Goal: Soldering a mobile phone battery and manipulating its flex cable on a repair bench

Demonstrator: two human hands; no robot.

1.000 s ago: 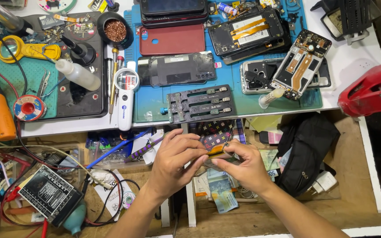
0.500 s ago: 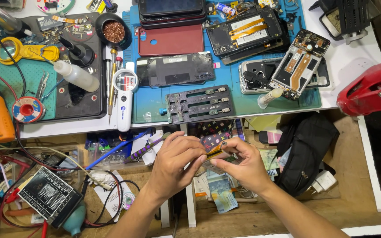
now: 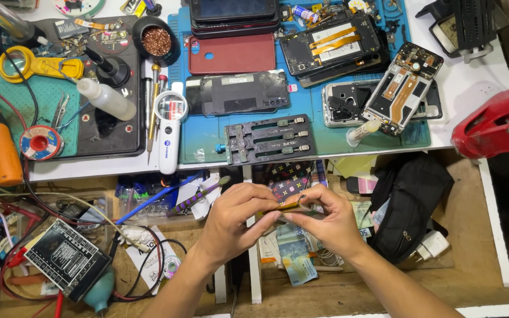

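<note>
Flex strip (image 3: 287, 206), thin and yellowish-brown, sits pinched between the two hands over the open drawer just below the bench edge. Left hand's (image 3: 231, 221) fingertips are pressed together on its near end, thumb under and fingers curled over the top; right hand (image 3: 325, 221) pinches the other end the same way, knuckles almost touching its partner. Whether the strip is one piece or is being peeled off something smaller I cannot tell; the fingers cover most of it.

By my judgement the work is somewhere in the middle: the small part is off the bench and in hand, not yet fitted to anything. At 12 o'clock from the hands lies the black board holder (image 3: 271, 138), with nothing clamped in it. At 1 o'clock an opened phone (image 3: 405, 88) shows its ribbon cables, beside a bare frame (image 3: 343, 106); at 12, further up, a dark back cover (image 3: 240, 94) and a red one (image 3: 231, 54) lie loose, so reassembly looks undone. Round at 10 o'clock a white lighted magnifier (image 3: 169, 126) and a clear bottle (image 3: 106, 99) wait; at 9, an orange-handled screwdriver (image 3: 1, 147). Banknotes (image 3: 296, 256) lie at 6 o'clock under the wrists
</note>
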